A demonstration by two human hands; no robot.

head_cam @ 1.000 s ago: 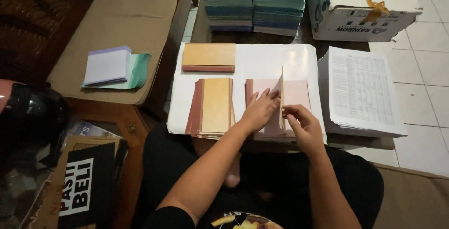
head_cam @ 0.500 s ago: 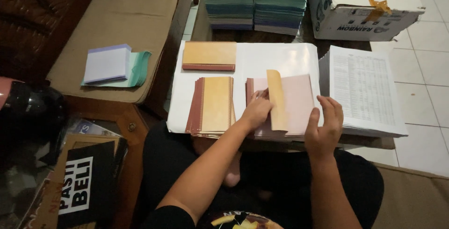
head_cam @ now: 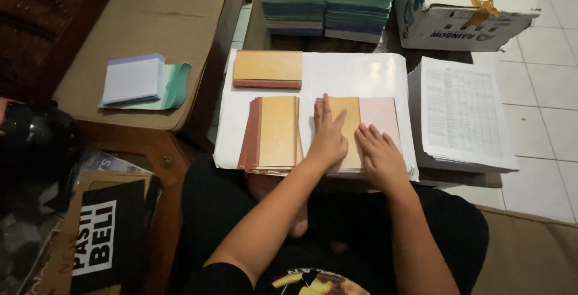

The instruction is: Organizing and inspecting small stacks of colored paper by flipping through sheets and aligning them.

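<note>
Hands flat, nothing gripped: left hand [head_cam: 328, 138] and right hand [head_cam: 379, 156] pressing folded pink-and-tan sheet [head_cam: 361, 117] on white board [head_cam: 361, 72]. Light, flexible, probably creasable; best taken by edge.

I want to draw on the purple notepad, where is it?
In the head view, the purple-edged notepad lies on the left, on green sheets on the tan surface, left of the white board where both hands press paper.

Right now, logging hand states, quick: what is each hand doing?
Left hand: open, flat on the tan folded sheet.
Right hand: open, flat on it too.
</note>
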